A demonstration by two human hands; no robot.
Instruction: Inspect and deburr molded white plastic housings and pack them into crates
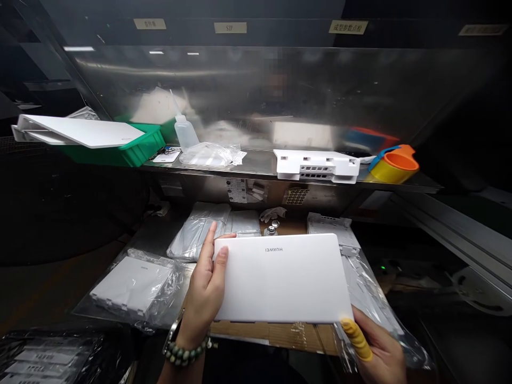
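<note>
A white plastic housing panel (pixel 280 282) with upside-down HUAWEI lettering is held up over the bench. My left hand (pixel 208 277) grips its left edge, thumb on the face and index finger pointing up. At the lower right corner my right hand (pixel 376 344) pinches the panel, its thumb in a yellow finger cot (pixel 357 340). To the left lies a similar white panel (pixel 130 282) in a clear plastic bag (pixel 172 285). Behind the held panel are stacked clear bags (pixel 200 226) and a small pump bottle (pixel 271 231).
On the steel shelf stand a green bin (pixel 138 149) with white panels (pixel 88 130), a squeeze bottle (pixel 185 132), a white slotted part (pixel 318 165) and tape rolls (pixel 394 165). More white parts (pixel 334 232) sit at back right. Bagged panels (pixel 44 357) lie lower left.
</note>
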